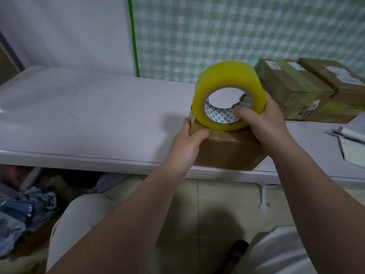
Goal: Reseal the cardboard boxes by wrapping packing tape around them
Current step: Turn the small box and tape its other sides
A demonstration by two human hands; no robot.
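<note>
So there's a small cardboard box (227, 150) sitting right at the near edge of the white surface (88, 115), and a fat roll of yellowish packing tape (227, 86) is standing on edge on top of it. The right hand (262, 123) has its grip closed on the roll, thumb hooked into the core with the other fingers around the outer side. The left hand (187, 141) is clamped on the box's left end, thumb pressed on the top edge, fingers down the far side, right where a bit of tape looks stuck at the corner.

Further back on the right, two more boxes (308, 89) sit side by side against the green checked wall, already taped, with labels on them. Some paper and a pen (349, 135) lie at the right edge. Crumpled plastic bags (23, 210) are on the floor under the surface, at the left.
</note>
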